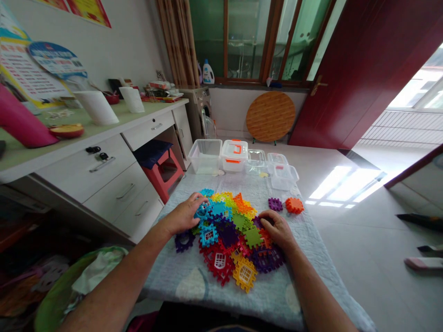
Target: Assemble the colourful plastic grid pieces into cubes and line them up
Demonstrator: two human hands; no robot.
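A heap of colourful toothed interlocking plastic building blocks lies on the cloth-covered table. At its left side my left hand curls its thumb and fingers round a light blue block. My right hand is at the heap's right side, its bent fingers and thumb closed on a purple block that they partly cover. Red, yellow, green and orange blocks lie between the hands, some with white window inserts. Apart from the heap, to the right, are a purple block and an orange block.
Along the table's far edge stand an open clear bin, a clear box with orange latches and several smaller clear containers. A red stool and a white desk are at the left. A round wooden tabletop leans against the wall.
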